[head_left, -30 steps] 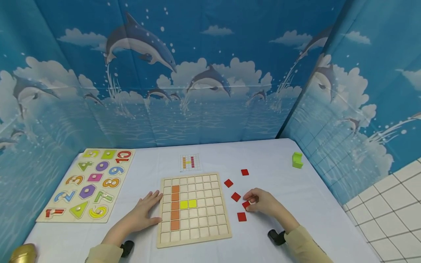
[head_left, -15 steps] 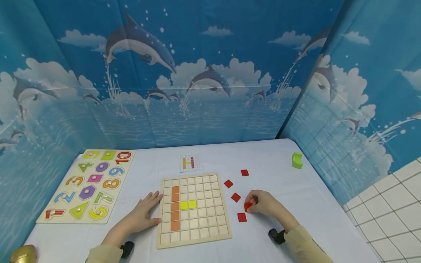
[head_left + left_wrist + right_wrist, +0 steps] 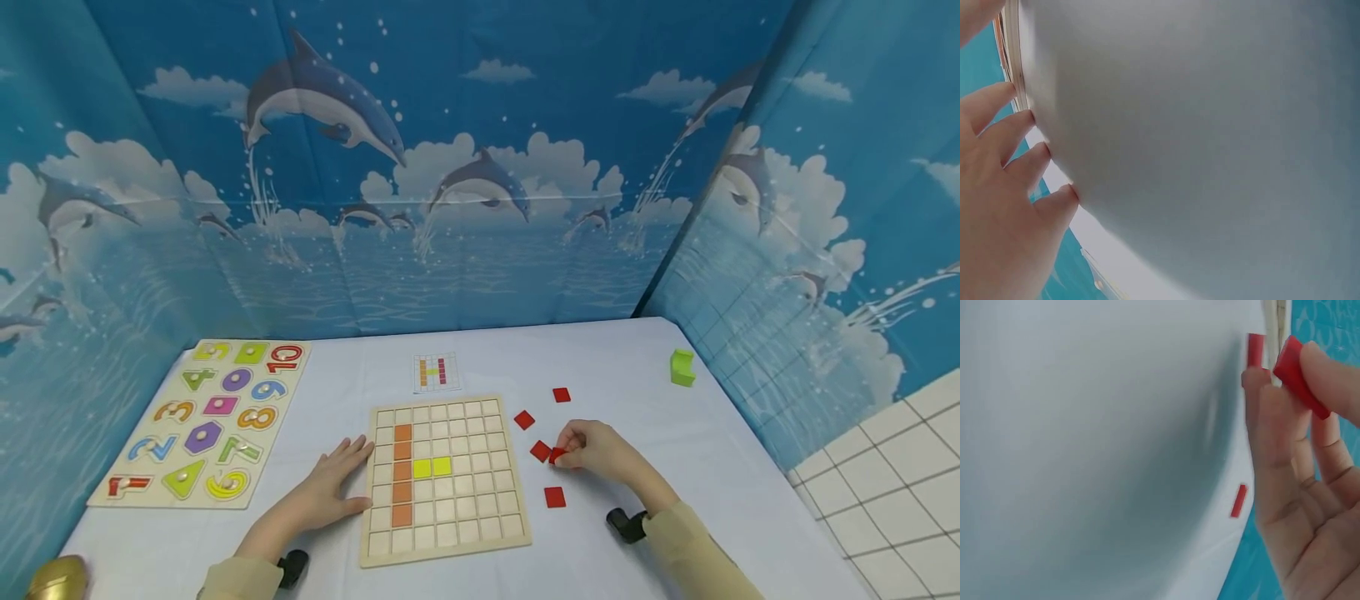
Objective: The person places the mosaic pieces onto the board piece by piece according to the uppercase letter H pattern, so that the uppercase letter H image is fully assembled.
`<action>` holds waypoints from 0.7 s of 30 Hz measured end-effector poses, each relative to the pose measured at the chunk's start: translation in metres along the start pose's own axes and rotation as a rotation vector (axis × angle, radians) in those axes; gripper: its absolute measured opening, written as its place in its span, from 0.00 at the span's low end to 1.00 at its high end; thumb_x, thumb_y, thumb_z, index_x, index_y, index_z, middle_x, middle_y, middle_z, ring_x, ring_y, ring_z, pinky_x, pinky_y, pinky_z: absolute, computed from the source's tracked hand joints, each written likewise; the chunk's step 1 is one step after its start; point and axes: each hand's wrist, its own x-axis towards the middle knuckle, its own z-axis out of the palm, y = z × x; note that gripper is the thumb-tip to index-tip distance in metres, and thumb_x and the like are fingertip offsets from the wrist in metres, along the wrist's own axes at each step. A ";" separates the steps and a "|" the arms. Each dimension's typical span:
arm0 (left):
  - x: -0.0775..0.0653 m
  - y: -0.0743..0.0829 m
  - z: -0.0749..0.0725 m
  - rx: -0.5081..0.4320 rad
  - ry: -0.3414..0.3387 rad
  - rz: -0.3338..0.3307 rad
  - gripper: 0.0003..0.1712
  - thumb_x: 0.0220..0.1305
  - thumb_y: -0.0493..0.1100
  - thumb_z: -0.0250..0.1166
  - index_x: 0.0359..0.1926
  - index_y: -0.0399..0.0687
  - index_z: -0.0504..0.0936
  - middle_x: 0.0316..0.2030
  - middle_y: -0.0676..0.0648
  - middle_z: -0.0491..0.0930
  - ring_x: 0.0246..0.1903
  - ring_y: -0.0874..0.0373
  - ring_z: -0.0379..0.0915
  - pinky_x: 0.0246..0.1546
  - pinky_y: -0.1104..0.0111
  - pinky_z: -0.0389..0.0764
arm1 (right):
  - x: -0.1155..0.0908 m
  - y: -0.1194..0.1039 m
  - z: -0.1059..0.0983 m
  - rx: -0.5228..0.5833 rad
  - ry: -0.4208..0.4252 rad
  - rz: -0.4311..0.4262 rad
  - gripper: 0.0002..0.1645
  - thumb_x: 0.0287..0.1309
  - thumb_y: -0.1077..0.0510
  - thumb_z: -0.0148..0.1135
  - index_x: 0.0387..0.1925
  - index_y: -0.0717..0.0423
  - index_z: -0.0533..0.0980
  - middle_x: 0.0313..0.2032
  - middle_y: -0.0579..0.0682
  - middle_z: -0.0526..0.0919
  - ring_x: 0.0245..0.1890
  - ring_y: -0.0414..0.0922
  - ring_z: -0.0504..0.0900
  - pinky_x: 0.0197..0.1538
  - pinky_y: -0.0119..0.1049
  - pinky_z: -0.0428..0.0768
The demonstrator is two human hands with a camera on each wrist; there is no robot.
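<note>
My right hand (image 3: 600,452) pinches a red square tile (image 3: 1299,376) between thumb and fingers, to the right of the board. In the head view that tile overlaps the edge of another red tile (image 3: 540,451). My left hand (image 3: 330,490) lies with spread, straight fingers on the table, its fingertips at the left edge of the wooden grid board (image 3: 480,533). Set in the board are a column of orange tiles (image 3: 402,472) and two yellow tiles (image 3: 432,467) beside it. More red tiles lie loose near my right hand, one of them (image 3: 555,497) just in front.
Behind the board lies a pattern card (image 3: 437,372) with a coloured H. A number and shape puzzle board (image 3: 191,425) is at the left. A green block (image 3: 682,367) stands at the back right, and a gold object (image 3: 58,578) at the front left corner.
My right hand has lifted the red tile and moved it slightly left and away from me. The left hand stays at the board's edge.
</note>
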 end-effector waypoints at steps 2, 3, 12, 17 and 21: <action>0.000 0.000 0.000 0.003 0.004 -0.005 0.52 0.52 0.54 0.74 0.73 0.39 0.62 0.74 0.33 0.55 0.74 0.32 0.42 0.72 0.35 0.42 | 0.006 -0.007 0.000 0.043 -0.007 -0.016 0.12 0.51 0.60 0.74 0.32 0.54 0.76 0.26 0.49 0.77 0.25 0.43 0.78 0.34 0.34 0.79; 0.000 0.001 0.000 0.004 0.006 -0.005 0.52 0.52 0.54 0.74 0.73 0.39 0.62 0.74 0.33 0.55 0.74 0.32 0.42 0.72 0.35 0.42 | 0.009 -0.010 0.001 0.070 -0.009 -0.022 0.12 0.51 0.61 0.73 0.33 0.55 0.76 0.27 0.49 0.78 0.25 0.43 0.79 0.34 0.34 0.81; 0.000 0.002 0.001 -0.007 0.008 -0.004 0.51 0.52 0.52 0.74 0.73 0.39 0.62 0.74 0.33 0.55 0.74 0.32 0.42 0.72 0.35 0.42 | 0.034 -0.045 0.021 0.212 0.017 -0.065 0.12 0.53 0.61 0.72 0.37 0.58 0.77 0.29 0.51 0.80 0.28 0.44 0.83 0.37 0.37 0.86; 0.000 0.001 0.002 -0.003 0.015 -0.002 0.52 0.52 0.53 0.75 0.73 0.39 0.62 0.74 0.33 0.55 0.74 0.31 0.43 0.72 0.35 0.42 | 0.047 -0.062 0.036 0.256 0.023 -0.083 0.11 0.54 0.63 0.72 0.37 0.59 0.78 0.28 0.51 0.80 0.28 0.43 0.85 0.38 0.38 0.87; 0.000 0.000 0.002 -0.001 0.020 -0.003 0.52 0.52 0.53 0.75 0.73 0.40 0.62 0.74 0.33 0.55 0.74 0.32 0.43 0.72 0.35 0.42 | 0.056 -0.074 0.047 0.221 0.037 -0.092 0.11 0.54 0.61 0.72 0.38 0.59 0.79 0.29 0.51 0.81 0.26 0.41 0.84 0.35 0.35 0.86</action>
